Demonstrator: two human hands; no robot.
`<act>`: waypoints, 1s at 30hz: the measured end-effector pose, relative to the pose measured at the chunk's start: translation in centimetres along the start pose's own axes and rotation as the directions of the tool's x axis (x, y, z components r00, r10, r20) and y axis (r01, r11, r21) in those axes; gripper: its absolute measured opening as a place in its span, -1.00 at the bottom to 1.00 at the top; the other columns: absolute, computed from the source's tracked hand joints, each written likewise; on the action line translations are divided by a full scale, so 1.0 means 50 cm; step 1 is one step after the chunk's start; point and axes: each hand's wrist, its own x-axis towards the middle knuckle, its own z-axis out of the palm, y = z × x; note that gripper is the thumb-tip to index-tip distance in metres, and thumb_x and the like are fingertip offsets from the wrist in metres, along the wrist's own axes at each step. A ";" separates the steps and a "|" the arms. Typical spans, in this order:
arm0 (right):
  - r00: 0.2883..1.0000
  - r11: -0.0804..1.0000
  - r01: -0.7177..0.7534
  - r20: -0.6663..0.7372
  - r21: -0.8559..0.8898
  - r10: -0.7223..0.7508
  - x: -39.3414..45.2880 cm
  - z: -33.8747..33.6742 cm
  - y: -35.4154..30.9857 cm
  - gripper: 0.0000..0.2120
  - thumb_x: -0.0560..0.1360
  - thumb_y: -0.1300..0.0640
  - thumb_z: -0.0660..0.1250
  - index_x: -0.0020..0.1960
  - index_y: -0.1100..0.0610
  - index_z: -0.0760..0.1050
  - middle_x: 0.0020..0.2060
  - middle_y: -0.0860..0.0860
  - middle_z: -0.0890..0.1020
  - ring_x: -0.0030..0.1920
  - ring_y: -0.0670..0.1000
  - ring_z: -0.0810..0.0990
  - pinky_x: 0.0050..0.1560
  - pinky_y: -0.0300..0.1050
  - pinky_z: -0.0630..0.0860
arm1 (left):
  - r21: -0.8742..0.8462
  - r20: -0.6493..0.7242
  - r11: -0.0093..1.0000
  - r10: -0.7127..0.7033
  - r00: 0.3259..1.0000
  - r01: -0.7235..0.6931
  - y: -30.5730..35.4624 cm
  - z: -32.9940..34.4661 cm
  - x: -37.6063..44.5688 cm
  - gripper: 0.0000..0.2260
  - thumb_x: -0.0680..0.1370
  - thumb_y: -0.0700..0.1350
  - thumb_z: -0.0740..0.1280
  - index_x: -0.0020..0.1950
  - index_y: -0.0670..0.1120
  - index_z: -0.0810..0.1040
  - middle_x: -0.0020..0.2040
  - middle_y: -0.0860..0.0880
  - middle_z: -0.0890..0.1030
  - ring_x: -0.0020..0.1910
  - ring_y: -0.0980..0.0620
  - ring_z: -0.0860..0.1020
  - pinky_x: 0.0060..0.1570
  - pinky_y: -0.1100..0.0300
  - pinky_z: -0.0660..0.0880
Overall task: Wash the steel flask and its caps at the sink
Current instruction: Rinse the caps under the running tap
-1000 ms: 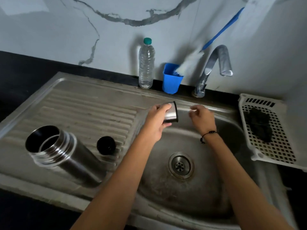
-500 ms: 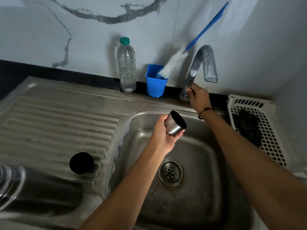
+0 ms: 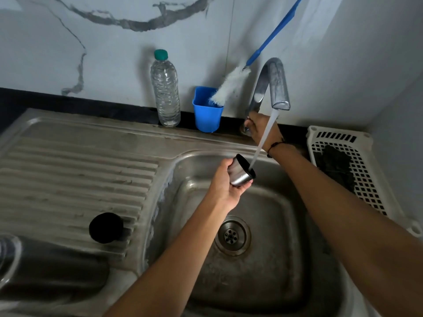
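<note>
Small steel cup-shaped cap gripped by left hand; right hand curled on chrome tap; mouth best kept tilted under stream.

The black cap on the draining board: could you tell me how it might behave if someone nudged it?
The black cap looks small and probably light, so it may slide easily. It sits on the ribbed draining board, whose grooves could tip it. If it lies on its side, which I cannot tell, it might roll.
</note>
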 end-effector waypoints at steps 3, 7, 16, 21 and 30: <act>0.988 0.973 -0.112 -0.083 0.200 0.131 -0.041 -0.011 -0.015 -0.83 0.57 0.28 0.18 0.13 0.25 0.46 -0.24 -0.01 0.50 -0.19 0.02 0.54 -0.24 -0.49 0.34 | 0.049 -0.009 0.999 0.003 1.000 -0.002 -0.006 0.004 0.009 -0.88 0.59 -0.08 0.25 -0.06 -0.13 0.48 -0.14 -0.11 0.57 -0.15 -0.04 0.56 0.02 0.02 0.49; 0.913 0.814 -0.250 -0.153 0.524 0.378 -0.173 0.014 -0.033 -0.79 0.60 0.16 0.17 -0.08 0.27 0.49 -0.29 0.10 0.54 -0.26 0.05 0.52 -0.16 -0.04 0.49 | 0.180 -0.058 0.981 0.085 0.995 -0.074 -0.017 0.007 0.046 -0.82 0.59 -0.05 0.23 0.09 -0.14 0.47 -0.11 -0.11 0.57 -0.18 -0.01 0.56 -0.13 0.09 0.52; 0.689 -0.050 -0.469 0.401 0.882 0.604 -0.224 0.052 -0.075 -0.63 0.63 -0.06 0.07 -0.12 0.13 0.54 -0.36 0.02 0.61 -0.23 -0.02 0.59 -0.14 -0.13 0.52 | 0.743 0.414 0.137 0.675 0.611 -0.655 -0.084 -0.005 0.070 -0.75 0.64 -0.05 0.11 0.13 -0.13 0.52 0.11 -0.15 0.50 0.07 -0.01 0.48 0.01 0.16 0.45; 0.722 0.066 -0.476 0.346 0.877 0.599 -0.202 0.044 -0.085 -0.60 0.63 -0.05 0.06 -0.21 0.10 0.52 -0.42 -0.01 0.59 -0.28 -0.06 0.58 -0.12 -0.14 0.53 | 0.788 0.485 -0.105 0.713 0.506 -0.607 -0.061 0.012 0.083 -0.75 0.62 -0.10 0.17 0.05 -0.21 0.59 -0.02 -0.15 0.57 -0.06 -0.03 0.53 -0.09 0.20 0.42; 0.728 0.009 -0.333 0.252 0.943 0.637 -0.195 0.020 -0.082 -0.69 0.60 0.00 0.15 -0.17 0.11 0.57 -0.29 0.04 0.64 -0.21 0.00 0.61 -0.04 -0.06 0.53 | 0.795 0.144 0.463 0.485 0.863 -0.393 0.001 0.113 0.071 -0.81 0.59 -0.13 0.19 -0.11 -0.11 0.57 -0.17 -0.17 0.60 -0.20 -0.08 0.57 -0.21 0.13 0.48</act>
